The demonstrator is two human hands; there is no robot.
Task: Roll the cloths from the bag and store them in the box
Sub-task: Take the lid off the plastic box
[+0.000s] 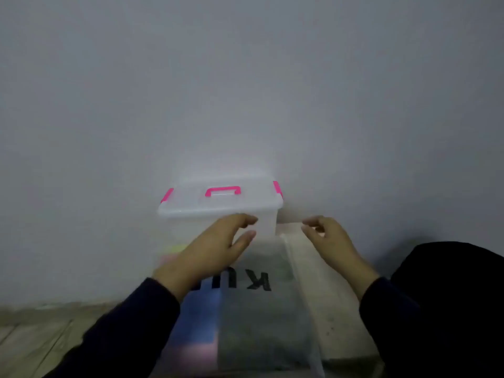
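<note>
A clear plastic box (pixel 218 208) with a lid, a pink handle and pink side clips stands against the wall. In front of it lies a translucent bag (pixel 261 323) with black letters; blue, pink and grey cloths (pixel 199 323) show through it. My left hand (pixel 215 246) reaches over the bag toward the box front, fingers straight, holding nothing. My right hand (pixel 330 238) hovers to the right of the box, fingers loosely curled, also holding nothing. Faint yellow and pink shapes show low at the box's left side.
A plain grey wall (pixel 245 91) fills the upper view. A wooden floor (pixel 32 336) shows at the lower left. A dark-clothed leg (pixel 447 296) lies at the right, beside the bag.
</note>
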